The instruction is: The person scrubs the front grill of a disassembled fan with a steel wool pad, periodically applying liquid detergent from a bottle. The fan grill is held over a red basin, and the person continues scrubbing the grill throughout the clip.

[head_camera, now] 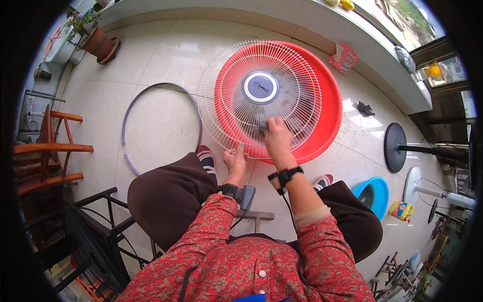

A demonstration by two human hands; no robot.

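Note:
A white wire fan grille (260, 62) with a round grey and white hub badge lies tilted over a large red plastic basin (332, 98). At the grille's near rim, my left hand (236, 160) grips the edge with the thumb on top. My right hand (278, 137) presses a dark grey scouring pad (263, 129) onto the wires between the hub and the near rim. Something blurred inside the basin shows through the wires; I cannot tell what it is. A thin grey ring band (130, 99) rests on the tiled floor left of the basin.
To the right are a blue basin (383, 192), a yellow detergent bottle (400, 210), a black round stand base (394, 147) and a dark crumpled rag (365, 108). Wooden chairs (53, 148) and a black metal frame (109, 211) stand left. A potted plant (99, 46) is far left.

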